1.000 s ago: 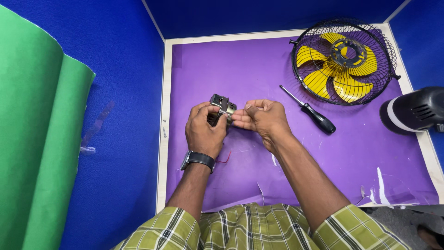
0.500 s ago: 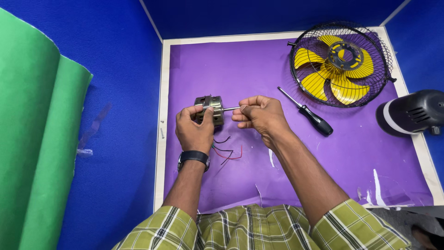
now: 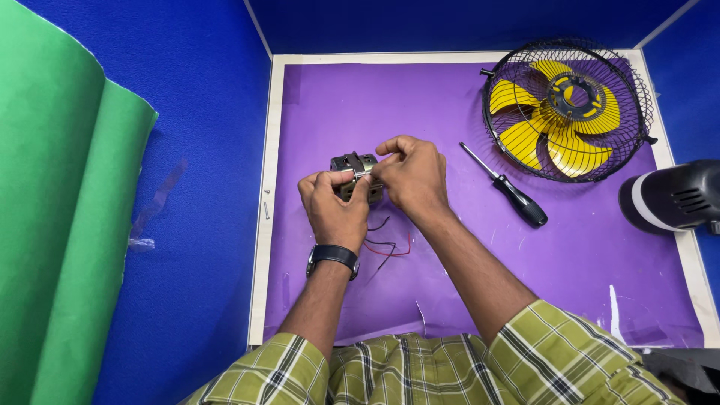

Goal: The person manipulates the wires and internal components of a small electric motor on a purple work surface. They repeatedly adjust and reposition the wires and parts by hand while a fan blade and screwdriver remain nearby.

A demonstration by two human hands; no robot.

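A small metal fan motor (image 3: 352,171) is held over the purple mat (image 3: 450,247) between both of my hands. My left hand (image 3: 334,206), with a black wristwatch, grips the motor from below. From the right, my right hand (image 3: 411,174) pinches the motor's top with its fingertips. Thin red and black wires (image 3: 386,244) trail from the motor down onto the mat. My fingers hide most of the motor.
A black-handled screwdriver (image 3: 506,187) lies right of my hands. A black wire fan guard with yellow blades (image 3: 566,109) sits at the back right. A black and white fan housing (image 3: 671,196) lies at the right edge. A green sheet (image 3: 60,225) is at left.
Both hands have shifted a little on the motor; my right fingers went from the motor's shaft to pinching its top. The wires now show below my hands.
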